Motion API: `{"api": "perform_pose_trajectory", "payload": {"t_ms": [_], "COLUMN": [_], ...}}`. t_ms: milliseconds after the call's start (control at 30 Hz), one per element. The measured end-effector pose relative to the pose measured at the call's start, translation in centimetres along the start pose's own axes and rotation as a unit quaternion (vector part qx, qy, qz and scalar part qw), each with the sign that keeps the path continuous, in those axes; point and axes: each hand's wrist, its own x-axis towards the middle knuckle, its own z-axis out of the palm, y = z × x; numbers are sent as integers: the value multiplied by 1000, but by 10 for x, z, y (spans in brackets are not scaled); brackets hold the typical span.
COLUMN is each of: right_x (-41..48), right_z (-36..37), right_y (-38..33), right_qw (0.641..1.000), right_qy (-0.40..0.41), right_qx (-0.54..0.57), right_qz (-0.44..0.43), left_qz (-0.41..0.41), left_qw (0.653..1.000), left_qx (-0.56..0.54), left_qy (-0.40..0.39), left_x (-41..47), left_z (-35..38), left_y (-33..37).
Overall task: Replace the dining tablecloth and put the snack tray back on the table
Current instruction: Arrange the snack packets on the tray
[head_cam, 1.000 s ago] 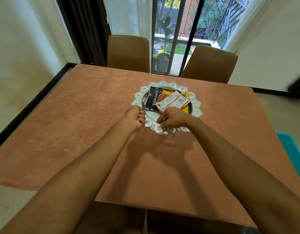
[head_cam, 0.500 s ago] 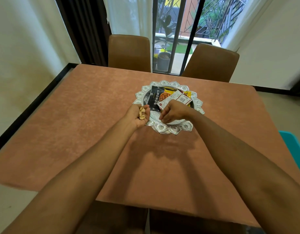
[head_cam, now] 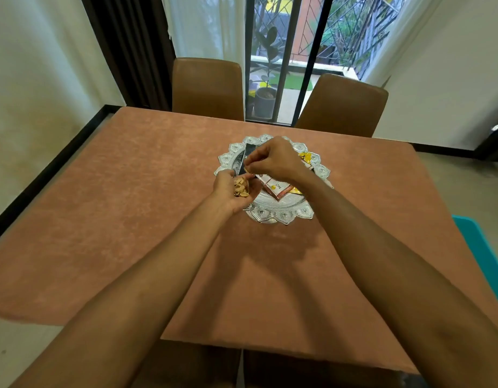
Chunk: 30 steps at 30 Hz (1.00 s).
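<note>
A silver snack tray (head_cam: 281,215) with a scalloped rim sits in the middle of the table on a terracotta tablecloth (head_cam: 130,219). Snack packets lie in it: a black one (head_cam: 246,155), mostly hidden, and a red-and-white one (head_cam: 277,187). My left hand (head_cam: 232,193) is cupped palm up at the tray's left edge and holds several pale nut shells (head_cam: 240,186). My right hand (head_cam: 273,161) hovers over the tray with thumb and fingers pinched together just above the left palm; something small seems pinched, though I cannot make it out.
Two brown chairs stand at the far side, one (head_cam: 208,88) left and one (head_cam: 341,106) right, before a barred window with a potted plant. A teal object (head_cam: 483,261) lies off the table's right edge. A white wall runs along the left.
My left hand turned palm up, showing the shells it holds. My right hand rose from the tray's near rim and now pinches above the left palm.
</note>
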Motion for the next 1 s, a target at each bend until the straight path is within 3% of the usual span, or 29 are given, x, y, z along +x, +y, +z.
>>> {"api": "perform_pose_trajectory", "payload": {"t_ms": [233, 467, 667, 867, 1000], "right_x": [-12, -17, -19, -31, -34], "right_z": [20, -2, -15, 7, 31], "right_y": [-9, -1, 24, 50, 40], "right_qw": [980, 995, 997, 989, 984], "right_qy": [-89, -27, 55, -19, -56], "right_qx": [-160, -82, -45, -110, -155], "right_qz": [-76, -53, 13, 92, 73], "left_qz": [21, 19, 39, -9, 9], "left_qw": [997, 1000, 995, 995, 990], "left_qx": [63, 16, 67, 71, 128], "left_qy": [37, 6, 58, 64, 66], "left_x": [4, 7, 5, 1, -2], "left_z": [6, 8, 12, -5, -13], "left_y": [-9, -8, -6, 18, 27]}}
